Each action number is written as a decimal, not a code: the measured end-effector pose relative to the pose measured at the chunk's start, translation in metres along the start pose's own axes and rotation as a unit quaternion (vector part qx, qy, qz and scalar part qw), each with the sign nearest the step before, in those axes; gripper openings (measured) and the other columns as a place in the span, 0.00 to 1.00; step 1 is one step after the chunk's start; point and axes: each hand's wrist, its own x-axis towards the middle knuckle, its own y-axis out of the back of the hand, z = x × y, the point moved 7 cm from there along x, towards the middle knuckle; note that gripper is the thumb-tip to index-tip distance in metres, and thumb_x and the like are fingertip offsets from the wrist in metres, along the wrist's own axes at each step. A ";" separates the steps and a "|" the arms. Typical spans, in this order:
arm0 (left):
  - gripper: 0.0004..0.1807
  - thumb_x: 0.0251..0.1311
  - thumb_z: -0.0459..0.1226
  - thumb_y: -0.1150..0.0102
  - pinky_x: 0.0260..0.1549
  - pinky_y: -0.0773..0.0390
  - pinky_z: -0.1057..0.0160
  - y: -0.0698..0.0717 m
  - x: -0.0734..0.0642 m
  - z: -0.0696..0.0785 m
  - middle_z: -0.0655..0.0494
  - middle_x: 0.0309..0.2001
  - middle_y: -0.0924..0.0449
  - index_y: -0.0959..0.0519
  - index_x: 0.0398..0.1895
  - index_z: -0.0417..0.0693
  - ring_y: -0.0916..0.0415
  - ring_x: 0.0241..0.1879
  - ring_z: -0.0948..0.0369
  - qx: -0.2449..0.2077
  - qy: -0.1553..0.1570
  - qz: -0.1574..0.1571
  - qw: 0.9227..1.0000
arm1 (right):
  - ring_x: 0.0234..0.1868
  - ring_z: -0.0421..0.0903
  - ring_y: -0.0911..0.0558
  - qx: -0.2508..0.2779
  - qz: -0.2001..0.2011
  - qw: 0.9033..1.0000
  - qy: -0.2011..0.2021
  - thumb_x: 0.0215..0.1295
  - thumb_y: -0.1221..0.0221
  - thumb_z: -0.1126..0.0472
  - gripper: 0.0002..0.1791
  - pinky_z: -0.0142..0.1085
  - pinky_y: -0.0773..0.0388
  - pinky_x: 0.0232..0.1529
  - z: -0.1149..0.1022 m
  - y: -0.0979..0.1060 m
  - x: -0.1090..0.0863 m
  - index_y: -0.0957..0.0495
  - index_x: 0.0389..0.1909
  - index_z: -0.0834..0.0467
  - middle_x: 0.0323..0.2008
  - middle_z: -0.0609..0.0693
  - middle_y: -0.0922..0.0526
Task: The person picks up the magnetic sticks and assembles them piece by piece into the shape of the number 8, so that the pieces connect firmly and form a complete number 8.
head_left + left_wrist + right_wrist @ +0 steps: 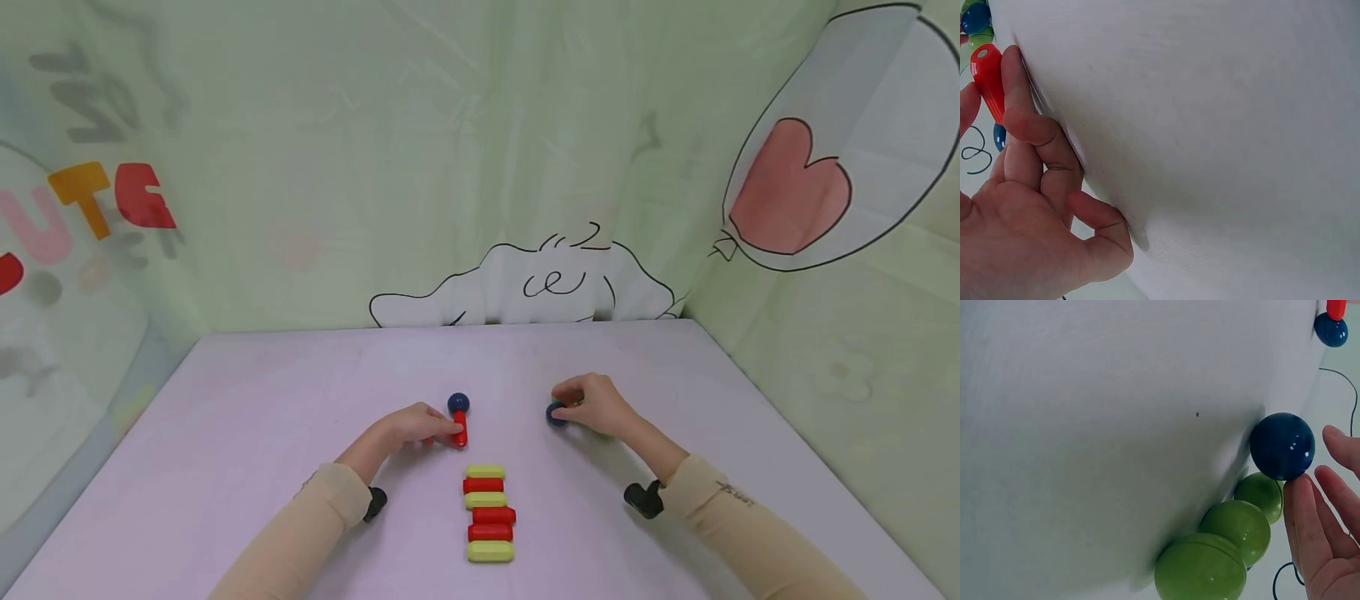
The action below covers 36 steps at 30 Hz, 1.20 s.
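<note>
Near the middle of the table, my left hand point(422, 423) pinches a red rod point(461, 428) between thumb and fingers. The rod's narrow far end meets a dark blue ball point(458, 403); a small grey disc shows in its near end in the left wrist view. Farther right, the thumb and fingers of my right hand point(596, 406) are around a second dark blue ball point(1282, 447). Its fingertips are right at the ball's side in the right wrist view. Several green balls point(1235, 532) sit in a row beside that ball, mostly hidden by the hand in the head view.
Closer to me, yellow rods point(491, 551) and red rods point(491, 532) lie side by side in a column on the pale table point(300, 383). A green printed curtain point(322, 167) stands behind the table. Black wrist cameras point(643, 500) sit at both cuffs.
</note>
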 end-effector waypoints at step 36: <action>0.14 0.57 0.44 0.41 0.29 0.35 0.65 0.004 0.011 0.003 0.56 0.25 0.24 0.19 0.32 0.41 0.32 0.29 0.59 -0.033 0.013 0.019 0.999 | 0.31 0.43 0.23 0.065 -0.049 0.997 -0.009 0.48 0.32 0.63 0.12 0.31 0.26 0.30 -0.006 -0.030 0.001 0.18 0.35 0.63 0.31 0.51 0.24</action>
